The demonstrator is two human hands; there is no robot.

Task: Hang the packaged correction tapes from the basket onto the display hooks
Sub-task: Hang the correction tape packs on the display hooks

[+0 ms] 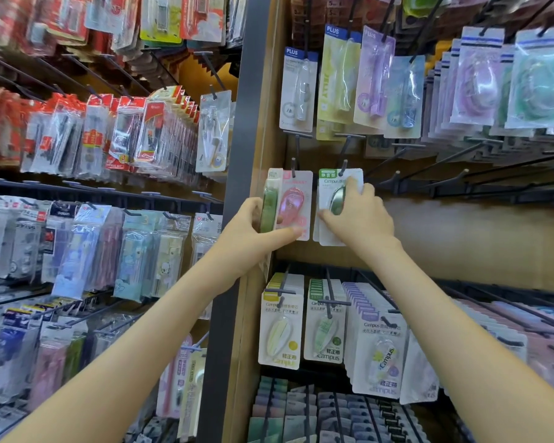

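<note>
My left hand (251, 231) grips a green packaged correction tape (270, 203) edge-on, beside a pink packaged tape (296, 203) that hangs on a black hook (293, 166). Its index finger lies under the pink pack's lower edge. My right hand (357, 215) holds a green-topped Campus correction tape pack (331, 199) whose top slot sits at a second hook (343, 166). Fingers cover most of the blister. The basket is out of view.
Several bare black hooks (429, 177) stick out along the same row to the right. Above hang PLUS tape packs (298, 91); below hang full rows of Campus packs (282, 330). A dark post (237, 155) separates the left bay of stationery packs (109, 135).
</note>
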